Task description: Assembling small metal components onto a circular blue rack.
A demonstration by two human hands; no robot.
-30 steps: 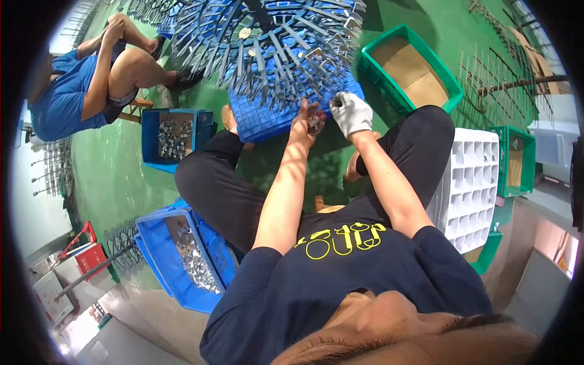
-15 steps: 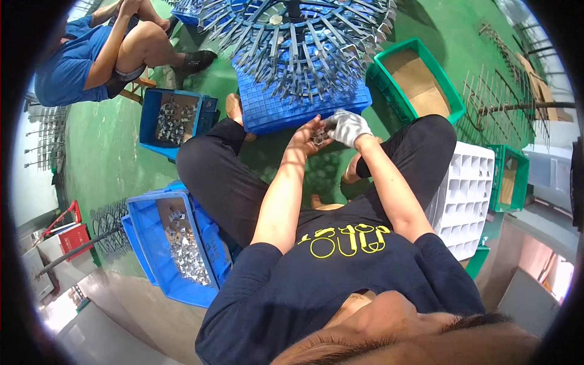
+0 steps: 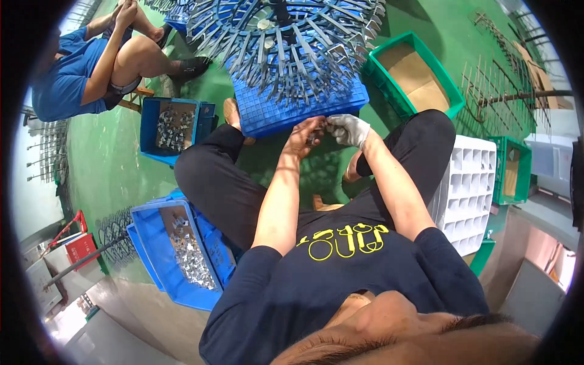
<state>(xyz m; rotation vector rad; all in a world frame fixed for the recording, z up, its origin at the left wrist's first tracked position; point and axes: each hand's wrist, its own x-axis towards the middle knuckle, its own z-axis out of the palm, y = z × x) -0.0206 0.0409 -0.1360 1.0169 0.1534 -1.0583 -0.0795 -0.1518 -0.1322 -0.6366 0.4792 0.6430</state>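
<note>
In front of the blue crate, my bare left hand (image 3: 298, 139) is curled around small metal pieces (image 3: 314, 140), partly hidden by its fingers. My right hand (image 3: 349, 130), in a white glove, has its thumb and fingertips pinched together close to the left fingertips. Whatever lies in that pinch is too small to make out. Just beyond both hands, a round metal rack with many radiating prongs (image 3: 294, 61) stands over the upturned blue crate (image 3: 258, 115).
A blue bin (image 3: 207, 267) of small shiny metal pieces stands at my left, a smaller blue bin (image 3: 199, 125) farther off. At right are a green crate (image 3: 374, 67) lined with cardboard and a white compartment tray (image 3: 467, 194). Another person (image 3: 73, 79) sits at far left.
My gloved right hand has drawn back slightly to the right, its fingers now meeting the left fingertips. The left hand has closed more around the metal pieces. The view has shifted slightly.
</note>
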